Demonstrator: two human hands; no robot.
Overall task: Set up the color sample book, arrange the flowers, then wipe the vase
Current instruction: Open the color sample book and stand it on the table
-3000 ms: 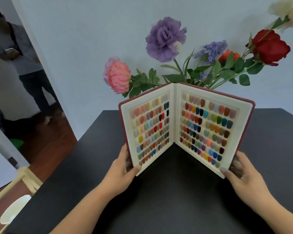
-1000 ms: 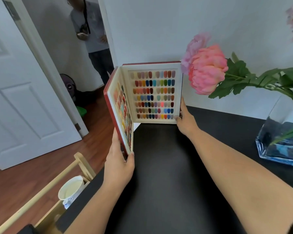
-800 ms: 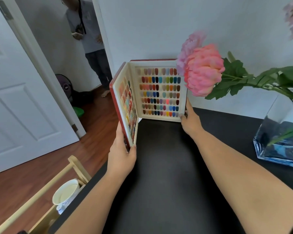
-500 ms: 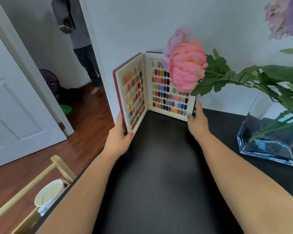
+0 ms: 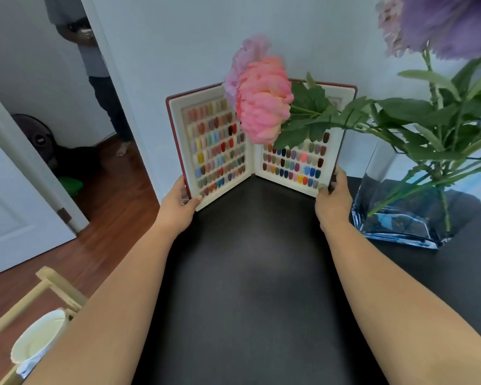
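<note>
The color sample book (image 5: 217, 151), red-covered with rows of colored chips, stands open in a V at the far left corner of the black table (image 5: 250, 287), against the wall. My left hand (image 5: 178, 207) grips the bottom corner of its left cover. My right hand (image 5: 332, 198) grips the bottom corner of its right cover. A pink flower (image 5: 261, 101) leans in front of the book and hides the top of its right page. Its stem runs into the clear glass vase (image 5: 400, 215) at the right. A purple flower (image 5: 450, 20) rises above the vase.
The table's left edge runs just beside the book, with wooden floor (image 5: 106, 226) below. A white cup (image 5: 36, 343) sits on a pale wooden rack at lower left. A person (image 5: 95, 65) stands in the doorway beyond an open white door (image 5: 9, 204).
The book moved from mid-table in front of the flowers to the far left corner by the wall. Over the last second its covers spread wider and it settled behind the pink flower.
</note>
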